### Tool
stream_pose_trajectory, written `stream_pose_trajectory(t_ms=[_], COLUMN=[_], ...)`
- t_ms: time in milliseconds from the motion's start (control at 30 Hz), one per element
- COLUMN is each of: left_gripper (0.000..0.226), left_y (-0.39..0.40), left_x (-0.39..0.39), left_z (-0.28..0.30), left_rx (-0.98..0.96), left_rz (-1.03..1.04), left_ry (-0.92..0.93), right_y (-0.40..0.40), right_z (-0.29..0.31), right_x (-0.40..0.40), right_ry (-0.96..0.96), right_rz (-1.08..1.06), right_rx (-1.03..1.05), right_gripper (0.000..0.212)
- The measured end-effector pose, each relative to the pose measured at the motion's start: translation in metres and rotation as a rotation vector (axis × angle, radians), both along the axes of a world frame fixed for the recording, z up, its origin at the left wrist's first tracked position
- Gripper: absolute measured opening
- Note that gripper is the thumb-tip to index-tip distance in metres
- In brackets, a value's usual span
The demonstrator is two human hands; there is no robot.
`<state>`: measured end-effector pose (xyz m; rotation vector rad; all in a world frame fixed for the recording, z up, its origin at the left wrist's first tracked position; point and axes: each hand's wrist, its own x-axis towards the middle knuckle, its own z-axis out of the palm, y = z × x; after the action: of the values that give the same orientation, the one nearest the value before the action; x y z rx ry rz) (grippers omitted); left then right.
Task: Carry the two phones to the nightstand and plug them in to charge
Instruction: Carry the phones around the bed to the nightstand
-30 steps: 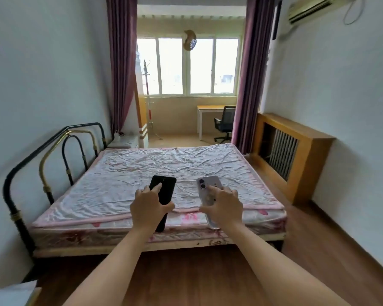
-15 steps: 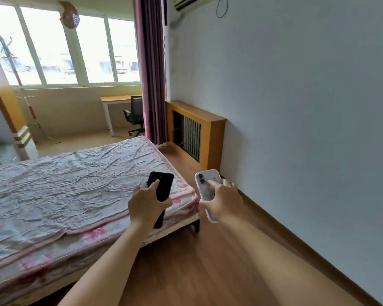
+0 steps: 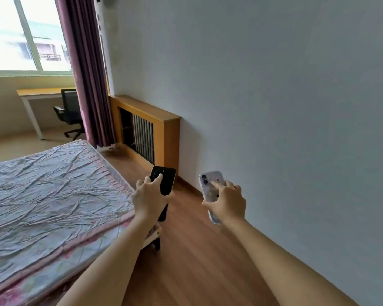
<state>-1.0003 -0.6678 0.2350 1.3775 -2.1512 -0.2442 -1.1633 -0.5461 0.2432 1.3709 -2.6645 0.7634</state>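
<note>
Here both arms were stretched forward over the wooden floor [image 3: 192, 261], each hand closed around a phone. The left hand [image 3: 148, 200] gripped a black phone [image 3: 164, 181], fingers curled over its back and the thumb side wrapped round its edge, so that the top half stood clear above the knuckles and a short dark end showed below the palm. The right hand [image 3: 227, 205] held a pale phone [image 3: 210, 184] in a clear patterned case, camera lenses facing up near its top corner, the forefinger laid across its back and the lower end poking out under the heel of the hand. The two phones were near each other but apart, both tilted slightly away from the person, held in the air above the floor between the bed [image 3: 44, 195] on the left and the plain wall [image 3: 274, 107] on the right. The bed's corner lay just beneath the left forearm. Farther off stood a wooden radiator cover [image 3: 164, 133] against the wall, a purple curtain [image 3: 86, 74], and a desk [image 3: 38, 93] with a black chair [image 3: 69, 113] by the window [image 3: 27, 36].
</note>
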Motion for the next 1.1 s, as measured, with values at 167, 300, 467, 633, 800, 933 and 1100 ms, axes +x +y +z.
stream_pose_trajectory(t_ms=[167, 300, 467, 633, 800, 933, 1100], left_gripper=[0.064, 0.063, 0.065, 0.063, 0.065, 0.067, 0.066], left_y=[-0.051, -0.086, -0.14, -0.196, -0.251, -0.293, -0.361], left_x=[-0.048, -0.085, -0.142, -0.202, -0.246, -0.263, -0.272], left_z=[-0.005, -0.012, -0.028, -0.039, -0.044, -0.045, -0.045], left_rx=[-0.007, 0.005, 0.018, 0.047, 0.09, 0.107, 0.105], left_rz=[-0.03, -0.033, -0.005, 0.081, 0.179, 0.254, 0.338], left_ry=[-0.006, -0.038, -0.061, -0.07, -0.053, -0.05, -0.089], right_y=[-0.044, -0.081, -0.145, -0.219, -0.292, -0.35, -0.434], right_z=[-0.004, -0.01, -0.021, -0.029, -0.027, -0.028, -0.034], right_x=[-0.046, -0.085, -0.145, -0.214, -0.273, -0.3, -0.316], right_ry=[-0.029, -0.045, -0.043, -0.034, 0.017, 0.02, 0.005], right_rz=[-0.048, -0.049, 0.008, 0.092, 0.199, 0.256, 0.347], right_rx=[-0.006, 0.0, 0.01, 0.031, 0.063, 0.067, 0.047], right_gripper=[0.068, 0.068, 0.068, 0.068, 0.068, 0.068, 0.07])
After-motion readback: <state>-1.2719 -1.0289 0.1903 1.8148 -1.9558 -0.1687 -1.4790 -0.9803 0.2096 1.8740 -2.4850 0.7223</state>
